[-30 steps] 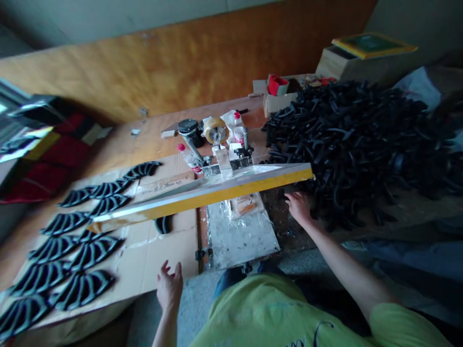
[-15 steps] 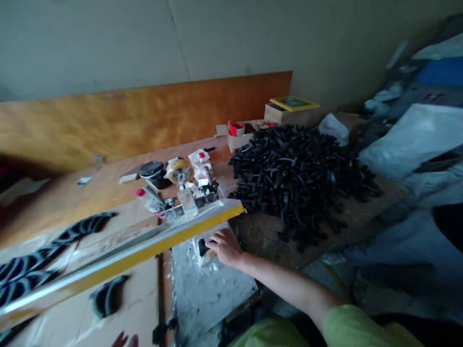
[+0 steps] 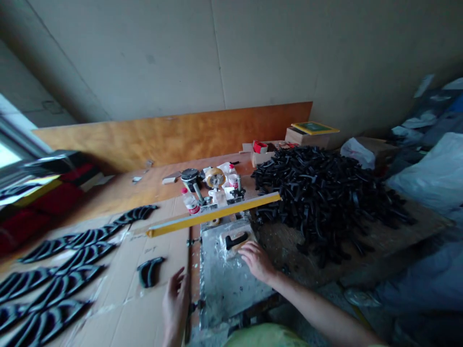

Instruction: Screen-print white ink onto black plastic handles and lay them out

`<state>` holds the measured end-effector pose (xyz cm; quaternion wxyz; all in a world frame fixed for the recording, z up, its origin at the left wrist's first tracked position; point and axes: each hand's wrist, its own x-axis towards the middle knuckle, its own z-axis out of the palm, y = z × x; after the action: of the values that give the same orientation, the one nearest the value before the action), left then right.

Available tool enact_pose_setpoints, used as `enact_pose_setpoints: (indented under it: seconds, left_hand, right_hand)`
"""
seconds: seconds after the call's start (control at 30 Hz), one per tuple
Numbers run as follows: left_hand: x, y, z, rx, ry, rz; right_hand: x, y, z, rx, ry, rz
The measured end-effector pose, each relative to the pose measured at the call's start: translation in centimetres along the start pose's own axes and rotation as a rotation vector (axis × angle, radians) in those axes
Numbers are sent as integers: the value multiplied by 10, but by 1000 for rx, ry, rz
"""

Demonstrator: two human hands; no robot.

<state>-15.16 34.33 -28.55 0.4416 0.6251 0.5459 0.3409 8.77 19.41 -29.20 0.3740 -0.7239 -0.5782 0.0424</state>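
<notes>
A black curved piece, like a small handle (image 3: 236, 240), lies on a plastic-wrapped pad (image 3: 226, 251) on the grey metal plate (image 3: 224, 289). Beside its right end is my right hand (image 3: 256, 260), fingers stretched toward the pad's edge; I cannot tell whether they touch the piece. My left hand (image 3: 175, 294) hovers over the cardboard's right edge, fingers loosely apart and holding nothing visible. Left of it, a small group of black curved pieces (image 3: 150, 272) lies on the cardboard (image 3: 123, 294). Above the plate a long yellow-sided bar (image 3: 217, 214) stands raised at a slant.
A big heap of black pieces (image 3: 318, 197) covers the right of the bench. Rows of curved pieces (image 3: 68, 270) lie at left. Behind the bar stand a red-capped bottle (image 3: 190, 201), a black tub (image 3: 190, 177) and a tape roll (image 3: 215, 177). Clamps (image 3: 195, 306) edge the plate.
The view has swung left and up. My left hand has come further into view. My right fingers, earlier around the black piece, are now beside it, and the yellow-sided bar appears shorter and farther off.
</notes>
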Motion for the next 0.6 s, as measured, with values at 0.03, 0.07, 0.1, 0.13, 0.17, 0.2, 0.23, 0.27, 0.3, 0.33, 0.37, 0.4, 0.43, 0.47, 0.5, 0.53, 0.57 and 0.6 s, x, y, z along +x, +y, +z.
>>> enact_pose_setpoints:
  seconds: [0.03, 0.07, 0.1, 0.13, 0.17, 0.2, 0.23, 0.27, 0.3, 0.33, 0.37, 0.4, 0.43, 0.47, 0.5, 0.53, 0.57, 0.6]
  left_hand:
    - [4, 14, -2, -95, -27, 20]
    - [9, 29, -5, -177, -54, 32]
    - [15, 47, -7, -255, -51, 51]
    - [21, 65, -9, -324, -47, 85]
    - [27, 83, -10, -395, -48, 120]
    - [33, 101, -11, -486, -69, 135]
    - [38, 118, -10, -571, -104, 140]
    - [42, 132, -10, -633, -155, 143]
    - [44, 143, -8, -674, -207, 144]
    - [45, 150, -7, -695, -247, 147]
    - [43, 154, -6, -697, -275, 151]
    - [40, 154, -6, -687, -281, 156]
    - [35, 150, -8, -664, -270, 159]
    - [29, 142, -10, -623, -253, 156]
    - [22, 133, -12, -569, -241, 134]
    - [15, 120, -15, -508, -247, 87]
    - [7, 107, -17, -449, -269, 25]
    - [0, 92, -18, -400, -307, -41]
  right_hand:
    - [1, 2, -2, 3, 5, 4]
    - [3, 5, -4, 2, 12, 10]
    - [4, 9, -7, -1, 19, 18]
    - [6, 14, -9, -5, 26, 27]
    - [8, 19, -12, -11, 36, 38]
    - [11, 25, -14, -19, 47, 54]
    - [13, 31, -17, -30, 61, 75]
    - [15, 37, -21, -39, 76, 102]
    - [18, 44, -26, -46, 94, 133]
    - [21, 51, -32, -51, 109, 167]
    - [24, 58, -38, -52, 120, 204]
    - [28, 65, -46, -48, 133, 245]
    - [32, 72, -54, -41, 148, 288]
    - [38, 78, -63, -34, 162, 328]
    - [45, 83, -71, -28, 177, 363]
    - [54, 86, -77, -22, 195, 386]
    - [64, 86, -82, -17, 212, 387]
    - [76, 83, -85, -13, 221, 360]
